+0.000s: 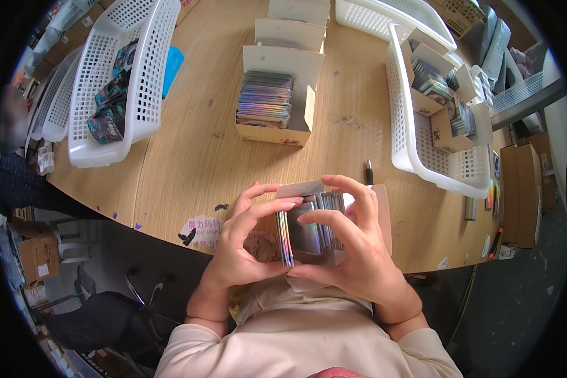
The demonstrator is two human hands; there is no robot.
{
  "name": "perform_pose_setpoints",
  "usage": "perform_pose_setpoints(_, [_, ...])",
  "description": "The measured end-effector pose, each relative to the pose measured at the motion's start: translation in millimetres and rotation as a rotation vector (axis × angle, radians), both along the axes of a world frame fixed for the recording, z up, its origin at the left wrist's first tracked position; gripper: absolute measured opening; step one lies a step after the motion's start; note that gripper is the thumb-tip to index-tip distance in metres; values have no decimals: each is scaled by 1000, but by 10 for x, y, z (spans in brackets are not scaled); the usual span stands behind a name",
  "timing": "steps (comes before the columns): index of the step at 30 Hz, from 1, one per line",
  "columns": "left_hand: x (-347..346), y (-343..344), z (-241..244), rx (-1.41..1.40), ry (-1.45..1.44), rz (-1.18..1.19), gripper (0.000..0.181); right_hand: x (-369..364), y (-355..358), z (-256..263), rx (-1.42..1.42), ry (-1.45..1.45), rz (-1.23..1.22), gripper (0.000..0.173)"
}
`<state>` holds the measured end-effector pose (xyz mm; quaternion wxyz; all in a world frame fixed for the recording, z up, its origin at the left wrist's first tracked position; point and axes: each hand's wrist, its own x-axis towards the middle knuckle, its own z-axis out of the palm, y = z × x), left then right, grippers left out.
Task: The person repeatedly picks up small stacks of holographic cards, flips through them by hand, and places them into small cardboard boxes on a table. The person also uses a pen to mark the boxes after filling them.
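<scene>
A small white card box (382, 212) with its flaps up lies at the table's near edge, holding a row of shiny sleeved cards (328, 212). My left hand (245, 231) grips a thin stack of cards (285, 236) at the box's left side, thumb below and fingers above. My right hand (359, 236) reaches over the box from the right, its thumb beside that stack's lower end and its fingers bent over the cards; whether it grips any, I cannot tell. A pen (369, 172) lies just beyond the box.
Farther back stands an open carton (274, 134) filled with cards, with more cartons behind. At left, a white plastic basket (144, 85) holds dark foil packs (111, 111). At right, another basket (399, 137) contains card boxes (446, 134). A person (23, 184) is at the far left.
</scene>
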<state>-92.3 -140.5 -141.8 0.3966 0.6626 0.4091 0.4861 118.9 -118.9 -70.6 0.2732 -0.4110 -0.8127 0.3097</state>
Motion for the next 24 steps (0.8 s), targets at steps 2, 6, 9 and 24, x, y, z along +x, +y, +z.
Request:
perform_pose_setpoints(2, [-8, 9, 9, 4, 16, -6, 77, 4, 7, -34, 49, -36, -24, 57])
perform_pose_setpoints(6, [6, 11, 50, 7, 7, -2, 77, 16, 15, -25, 67, -38, 6, 56])
perform_pose_setpoints(9, [16, 6, 43, 0, -5, 1, 76, 27, 18, -56, 106, -39, 7, 56])
perform_pose_setpoints(24, [36, -12, 69, 9, 17, 28, 76, 27, -10, -111, 195, -49, -37, 50])
